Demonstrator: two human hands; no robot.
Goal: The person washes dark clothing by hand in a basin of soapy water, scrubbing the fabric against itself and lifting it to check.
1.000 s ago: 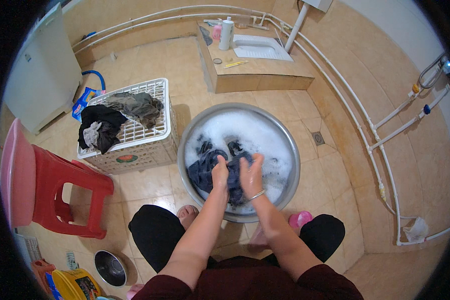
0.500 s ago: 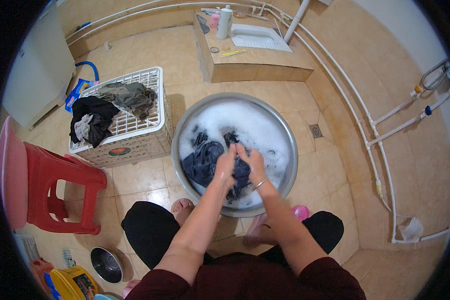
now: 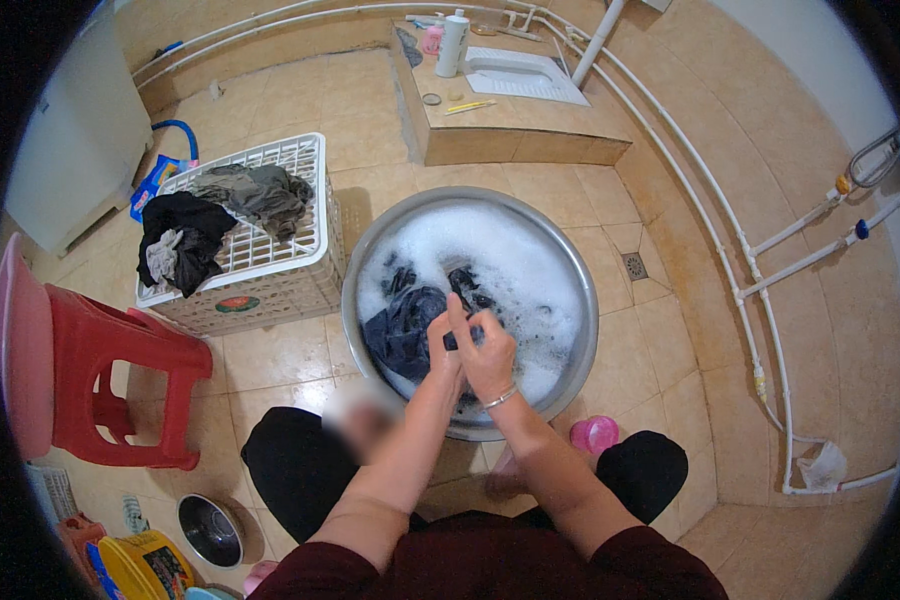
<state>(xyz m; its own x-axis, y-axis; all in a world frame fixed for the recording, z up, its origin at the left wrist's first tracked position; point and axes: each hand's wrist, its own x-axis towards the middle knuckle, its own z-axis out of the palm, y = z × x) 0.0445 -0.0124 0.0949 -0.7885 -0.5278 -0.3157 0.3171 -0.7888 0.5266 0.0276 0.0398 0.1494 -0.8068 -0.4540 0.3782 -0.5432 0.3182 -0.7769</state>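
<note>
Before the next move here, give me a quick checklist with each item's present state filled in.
1. Dark cloth inside the grey basin: ok.
2. White suds within the basin's rim: ok.
3. Left hand and right hand close together over the basin: ok.
4. Firm grip on the cloth: cannot tell; the hands hide it.
5. No jewellery worn: not ok; a bracelet circles the right wrist.
6. Clothes on the white crate apart from the basin: ok.
</note>
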